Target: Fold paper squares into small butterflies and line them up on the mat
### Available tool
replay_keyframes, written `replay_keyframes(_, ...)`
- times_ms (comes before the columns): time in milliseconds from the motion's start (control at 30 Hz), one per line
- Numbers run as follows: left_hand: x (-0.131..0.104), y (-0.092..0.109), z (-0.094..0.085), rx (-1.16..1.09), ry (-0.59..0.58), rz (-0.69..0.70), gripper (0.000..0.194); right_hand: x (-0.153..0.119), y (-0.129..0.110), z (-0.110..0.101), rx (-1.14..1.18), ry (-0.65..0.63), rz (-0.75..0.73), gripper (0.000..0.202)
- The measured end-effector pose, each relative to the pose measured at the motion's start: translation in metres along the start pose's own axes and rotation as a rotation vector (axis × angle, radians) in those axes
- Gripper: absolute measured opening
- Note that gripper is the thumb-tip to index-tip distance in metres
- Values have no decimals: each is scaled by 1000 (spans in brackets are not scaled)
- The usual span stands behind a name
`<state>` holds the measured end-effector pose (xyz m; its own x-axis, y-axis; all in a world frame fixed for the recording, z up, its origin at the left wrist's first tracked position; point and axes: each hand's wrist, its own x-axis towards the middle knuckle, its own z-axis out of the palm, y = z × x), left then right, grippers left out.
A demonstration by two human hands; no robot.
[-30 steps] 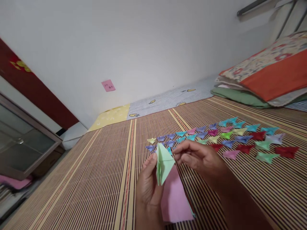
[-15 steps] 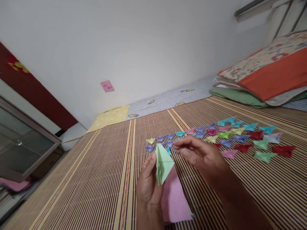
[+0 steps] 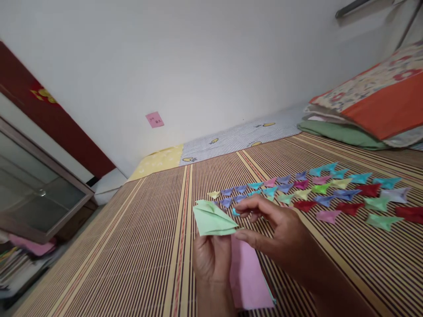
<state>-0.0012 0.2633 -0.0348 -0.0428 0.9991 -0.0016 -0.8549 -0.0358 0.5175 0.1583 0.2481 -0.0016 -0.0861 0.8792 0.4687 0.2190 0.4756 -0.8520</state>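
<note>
A pale green folded paper with creased flaps is held up by my left hand, whose fingers are mostly hidden behind it. To its right is my right hand, thumb and fingers apart. The thumb tip is close to the paper's right-hand point; whether they touch I cannot tell. Below the hands a pink sheet of paper lies on the striped mat.
Rows of small folded paper pieces in many colours lie to the right. A stack of bedding with an orange cover stands at the far right. Behind the mat is a white wall with a pink note. A glass-fronted cabinet stands left.
The green folded paper has turned from upright to lying sideways in my left hand, its point now to the right. My right hand's thumb and fingers have spread and come nearer to it.
</note>
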Motion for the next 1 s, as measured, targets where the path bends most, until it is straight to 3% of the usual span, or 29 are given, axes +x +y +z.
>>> replay_keyframes(200, 0, -4, 6, -92, 157, -15, 40, 0, 0, -3, 2, -9, 1, 16)
replay_keyframes(333, -1, -7, 10, -96, 86, 82, 32, 0, 5, -4, 49, -38, 74, 17)
replay_keyframes(433, -2, -8, 8, -68, 45, 97, 25, 1, 11, -4, 147, -124, 126, 20)
replay_keyframes(567, -1, -7, 5, -43, 5, 114, 18, 2, 16, -5, 187, -147, 119, 21)
replay_keyframes(767, -2, -10, 4, -24, 87, 62, 9, 1, 22, -3, 230, -98, 124, 19)
replay_keyframes(1000, -3, -5, 8, 188, 86, -4, 23, -2, 13, -10, 185, 23, 109, 29)
